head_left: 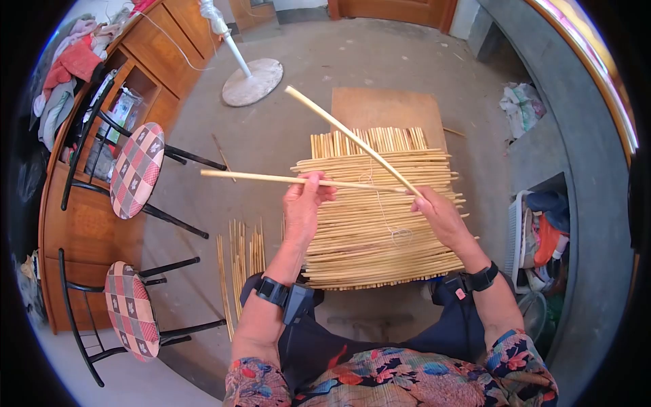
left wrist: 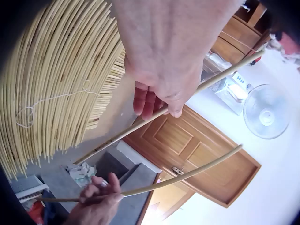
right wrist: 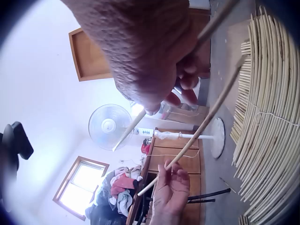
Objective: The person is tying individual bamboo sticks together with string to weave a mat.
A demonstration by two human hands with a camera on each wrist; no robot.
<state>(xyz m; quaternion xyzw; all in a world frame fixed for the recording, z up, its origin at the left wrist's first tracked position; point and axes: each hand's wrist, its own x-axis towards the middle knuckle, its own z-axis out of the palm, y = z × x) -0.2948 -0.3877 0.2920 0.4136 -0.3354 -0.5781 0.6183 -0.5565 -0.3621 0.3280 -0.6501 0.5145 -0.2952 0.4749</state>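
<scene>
Between thumb and fingers the left hand (head_left: 302,207) pinches a pale thin stick (head_left: 251,176), held roughly level above the mat of sticks (head_left: 380,237). The right hand (head_left: 441,216) grips a second stick (head_left: 346,130) near its lower end; that stick slants up to the left. In the head view the level stick's right end lies by the right fingers; whether they touch is unclear. The left wrist view shows the left hand (left wrist: 161,89) around its stick and the right hand (left wrist: 96,204) beyond. A white string (head_left: 383,207) lies across the mat.
A brown board (head_left: 386,102) lies under the mat's far end. More sticks (head_left: 237,258) lie at the left. Two checkered chairs (head_left: 137,169) stand by the wooden cabinet (head_left: 74,230). A round white base (head_left: 252,83) is farther off, a basket (head_left: 519,237) at the right.
</scene>
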